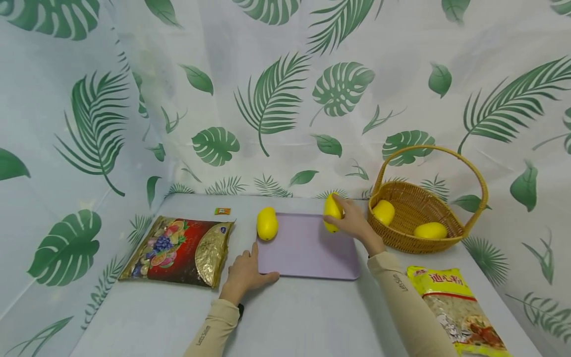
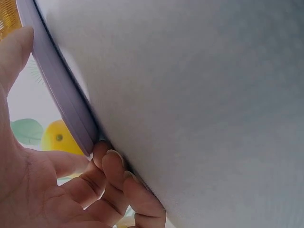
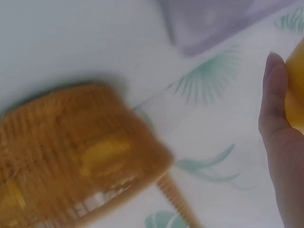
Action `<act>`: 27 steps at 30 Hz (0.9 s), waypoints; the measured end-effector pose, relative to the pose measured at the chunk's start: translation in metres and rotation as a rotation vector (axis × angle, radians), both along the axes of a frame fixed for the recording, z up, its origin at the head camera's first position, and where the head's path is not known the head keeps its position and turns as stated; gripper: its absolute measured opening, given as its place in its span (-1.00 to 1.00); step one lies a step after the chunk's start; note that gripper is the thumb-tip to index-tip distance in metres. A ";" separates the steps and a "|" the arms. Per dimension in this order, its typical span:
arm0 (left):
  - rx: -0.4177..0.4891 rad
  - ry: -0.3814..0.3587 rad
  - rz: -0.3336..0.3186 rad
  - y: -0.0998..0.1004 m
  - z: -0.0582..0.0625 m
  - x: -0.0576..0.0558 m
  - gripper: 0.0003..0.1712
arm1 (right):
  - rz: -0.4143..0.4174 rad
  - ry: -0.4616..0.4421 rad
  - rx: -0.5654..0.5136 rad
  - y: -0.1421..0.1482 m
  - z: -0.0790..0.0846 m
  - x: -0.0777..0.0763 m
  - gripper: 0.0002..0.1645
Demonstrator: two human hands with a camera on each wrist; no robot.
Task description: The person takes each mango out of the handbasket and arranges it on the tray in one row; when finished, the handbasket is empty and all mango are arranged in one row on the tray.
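Note:
My right hand point(image 1: 352, 218) grips a yellow mango point(image 1: 331, 212) above the right part of a lilac tray point(image 1: 308, 248). In the right wrist view the fingers lie against a partly cut-off mango point(image 3: 297, 88). Another mango point(image 1: 267, 224) lies at the tray's far left corner. My left hand point(image 1: 247, 274) rests at the tray's near left corner, thumb and index finger spread along its edges. The left wrist view shows the thumb touching the tray point(image 2: 54, 78) and the other fingers loosely bent. Two mangoes, one at left point(image 1: 383, 212) and one at right point(image 1: 430, 230), sit in the wicker basket point(image 1: 401, 192).
A red and gold bag point(image 1: 178, 250) lies on the left, with a small orange packet point(image 1: 222, 211) behind it. At the front right, a yellow-topped food bag point(image 1: 457, 307) lies near my right forearm. The basket's tall handle point(image 1: 473, 173) arches up. Leaf-patterned cloth walls border the table.

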State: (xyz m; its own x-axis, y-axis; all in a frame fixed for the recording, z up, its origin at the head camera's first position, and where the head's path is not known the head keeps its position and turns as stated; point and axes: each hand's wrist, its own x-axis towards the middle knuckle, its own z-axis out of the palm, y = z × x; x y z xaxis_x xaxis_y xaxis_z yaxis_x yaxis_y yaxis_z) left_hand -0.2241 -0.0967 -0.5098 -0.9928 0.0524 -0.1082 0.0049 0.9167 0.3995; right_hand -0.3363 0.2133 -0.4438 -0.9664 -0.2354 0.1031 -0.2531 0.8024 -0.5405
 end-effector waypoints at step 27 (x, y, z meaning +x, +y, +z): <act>0.015 -0.001 0.004 0.000 -0.002 -0.001 0.35 | 0.070 -0.144 0.009 -0.100 -0.041 -0.019 -0.03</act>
State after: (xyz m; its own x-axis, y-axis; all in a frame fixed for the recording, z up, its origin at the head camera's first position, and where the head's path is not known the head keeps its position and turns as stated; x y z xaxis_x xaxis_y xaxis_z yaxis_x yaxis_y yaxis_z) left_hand -0.2252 -0.0972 -0.5118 -0.9928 0.0501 -0.1087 0.0007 0.9106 0.4133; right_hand -0.3551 0.1129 -0.4845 -0.9523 -0.3028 -0.0379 -0.2286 0.7903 -0.5685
